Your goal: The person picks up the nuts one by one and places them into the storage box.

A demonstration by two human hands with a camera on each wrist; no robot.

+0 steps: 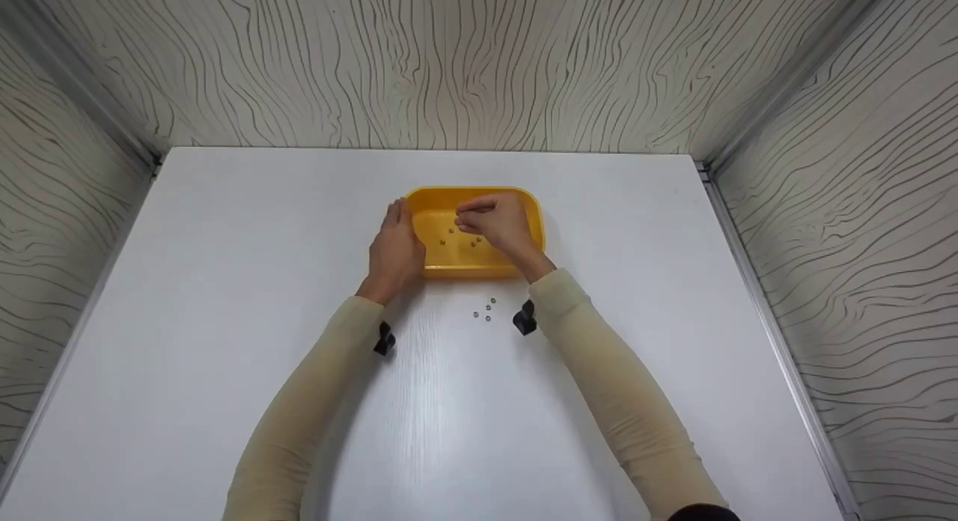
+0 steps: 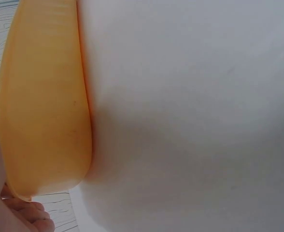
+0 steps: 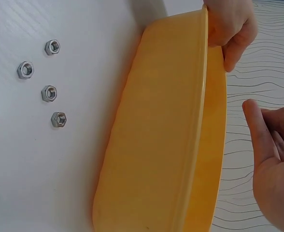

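A yellow plastic bin (image 1: 479, 272) stands on the white table with several small hex nuts (image 1: 442, 242) on its floor. My left hand (image 1: 397, 251) holds the bin's left side, its fingers (image 2: 31, 215) at the far corner. Over the bin hovers my right hand (image 1: 498, 220), thumb and fingers stretched out with their tips close together. No nut shows between those fingertips (image 3: 250, 107) in the right wrist view. Several more metal hex nuts (image 3: 49, 93) lie loose on the table in front of the bin's near wall.
The white table (image 1: 262, 229) extends on both sides of the bin. Wood-grain patterned panels (image 1: 464, 64) rise behind the table and along its sides. A small black camera mount (image 1: 525, 319) sits at the right wrist, close to the loose nuts.
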